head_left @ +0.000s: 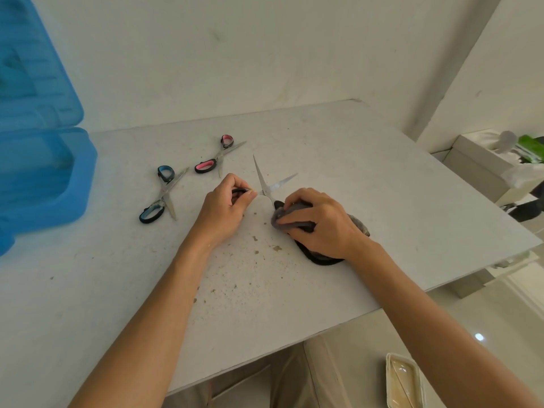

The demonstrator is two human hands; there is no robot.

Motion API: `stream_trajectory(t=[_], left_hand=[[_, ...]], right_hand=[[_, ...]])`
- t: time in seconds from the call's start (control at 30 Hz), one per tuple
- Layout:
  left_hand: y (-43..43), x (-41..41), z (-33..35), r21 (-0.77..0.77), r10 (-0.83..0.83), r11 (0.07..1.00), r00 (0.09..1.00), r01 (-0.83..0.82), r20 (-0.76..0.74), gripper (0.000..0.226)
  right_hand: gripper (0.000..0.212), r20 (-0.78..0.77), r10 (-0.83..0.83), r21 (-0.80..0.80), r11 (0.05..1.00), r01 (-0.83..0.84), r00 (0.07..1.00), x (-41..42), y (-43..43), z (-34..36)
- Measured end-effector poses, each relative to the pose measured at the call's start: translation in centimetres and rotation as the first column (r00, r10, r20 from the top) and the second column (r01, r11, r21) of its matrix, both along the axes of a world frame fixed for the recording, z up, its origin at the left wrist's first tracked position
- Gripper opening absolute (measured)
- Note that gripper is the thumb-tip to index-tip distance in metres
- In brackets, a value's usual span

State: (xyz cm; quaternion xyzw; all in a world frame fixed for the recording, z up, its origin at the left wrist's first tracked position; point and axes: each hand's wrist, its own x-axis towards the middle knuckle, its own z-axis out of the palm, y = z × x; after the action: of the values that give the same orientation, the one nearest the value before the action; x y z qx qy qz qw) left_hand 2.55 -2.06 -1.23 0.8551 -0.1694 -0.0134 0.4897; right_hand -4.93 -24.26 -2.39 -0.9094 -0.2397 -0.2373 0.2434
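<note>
A pair of black-handled scissors (pixel 266 184) lies spread wide on the white table (pixel 382 178), blades pointing away from me. My left hand (pixel 226 207) grips one black handle loop of these scissors. My right hand (pixel 321 222) holds a crumpled grey cloth (pixel 284 222) against the other handle, whose black loop (pixel 321 260) sticks out under my palm. Both hands sit near the table's middle.
Blue-handled scissors (pixel 162 192) and pink-handled scissors (pixel 219 156) lie spread on the table behind my left hand. An open blue plastic case (pixel 38 142) stands at the far left. Brown specks dot the table near me. A white box (pixel 482 160) sits off the table's right edge.
</note>
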Motion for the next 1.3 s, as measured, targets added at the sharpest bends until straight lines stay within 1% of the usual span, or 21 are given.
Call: stream_trajectory(t=[0.07, 0.13, 0.23, 0.3, 0.4, 0.47, 0.6, 0.73, 0.8, 0.87, 0.93, 1.03, 1.1, 1.17, 1.23, 1.3], left_hand=[[0.0, -0.1, 0.1, -0.013, 0.004, 1.0, 1.0, -0.004, 0.001, 0.015], [0.1, -0.1, 0.2, -0.05, 0.01, 0.999, 1.0, -0.011, -0.005, 0.014], [0.3, -0.2, 0.3, -0.137, -0.007, 0.991, 0.999, 0.0, -0.047, 0.013], [0.4, -0.2, 0.4, -0.178, -0.02, 0.984, 0.997, 0.007, -0.071, 0.014], [0.4, -0.1, 0.4, -0.202, -0.029, 0.979, 0.995, 0.01, -0.092, 0.012], [0.4, 0.0, 0.3, -0.211, -0.038, 0.977, 0.995, 0.017, -0.097, 0.01], [0.5, 0.3, 0.2, -0.185, -0.057, 0.982, 0.992, 0.036, -0.109, 0.01], [0.3, 0.4, 0.3, -0.201, -0.048, 0.979, 0.995, 0.028, -0.091, 0.013], [0.3, 0.4, 0.3, -0.218, -0.042, 0.976, 0.995, 0.021, -0.088, 0.013], [0.3, 0.5, 0.4, -0.213, -0.047, 0.977, 0.995, 0.028, -0.085, 0.013], [0.3, 0.4, 0.4, -0.217, -0.103, 0.973, 0.99, 0.079, -0.102, 0.018], [0.3, 0.6, 0.3, -0.284, -0.181, 0.95, 0.968, 0.128, -0.171, 0.036], [0.3, 0.6, 0.2, -0.287, -0.183, 0.949, 0.968, 0.129, -0.171, 0.045], [0.3, 0.4, 0.2, -0.273, -0.173, 0.953, 0.975, 0.13, -0.141, 0.053], [0.3, 0.2, 0.0, -0.25, -0.144, 0.962, 0.983, 0.111, -0.115, 0.06], [0.4, 0.1, -0.2, -0.203, -0.107, 0.976, 0.989, 0.085, -0.101, 0.061]], right_hand=[[0.016, -0.047, 0.018, 0.056, 0.998, -0.016, 0.999, -0.3, -0.3, 0.1], [0.015, -0.061, -0.014, 0.116, 0.993, 0.021, 0.998, -0.5, -0.4, 0.6], [0.017, 0.034, -0.141, 0.155, 0.979, 0.134, 0.989, 0.3, 0.0, 1.5], [0.02, 0.091, -0.158, 0.105, 0.983, 0.149, 0.983, 1.5, 0.4, 2.2], [0.022, 0.14, -0.073, -0.068, 0.994, 0.083, 0.987, 3.3, 0.9, 2.2], [0.018, 0.194, -0.052, -0.129, 0.989, 0.078, 0.98, 4.3, 1.2, 2.0], [0.016, 0.248, -0.128, -0.069, 0.986, 0.149, 0.96, 5.9, 1.7, 2.6], [0.025, 0.218, -0.242, 0.039, 0.97, 0.239, 0.945, 6.6, 2.7, 2.9], [0.022, 0.207, -0.223, 0.005, 0.974, 0.227, 0.952, 6.2, 2.5, 2.3], [0.022, 0.199, -0.175, -0.072, 0.979, 0.192, 0.964, 5.5, 2.1, 1.8], [0.023, 0.188, -0.198, -0.094, 0.971, 0.218, 0.962, 5.2, 1.9, 1.7], [0.03, 0.172, -0.33, 0.016, 0.943, 0.332, 0.928, 4.8, 2.5, 2.4], [0.024, 0.151, -0.358, 0.061, 0.934, 0.352, 0.922, 4.5, 3.1, 3.1], [0.02, 0.146, -0.34, 0.025, 0.94, 0.341, 0.929, 4.2, 3.8, 3.4], [0.023, 0.17, -0.24, -0.04, 0.967, 0.25, 0.956, 3.8, 4.6, 3.1], [0.026, 0.227, -0.132, -0.111, 0.981, 0.16, 0.965, 3.6, 5.1, 2.2]])
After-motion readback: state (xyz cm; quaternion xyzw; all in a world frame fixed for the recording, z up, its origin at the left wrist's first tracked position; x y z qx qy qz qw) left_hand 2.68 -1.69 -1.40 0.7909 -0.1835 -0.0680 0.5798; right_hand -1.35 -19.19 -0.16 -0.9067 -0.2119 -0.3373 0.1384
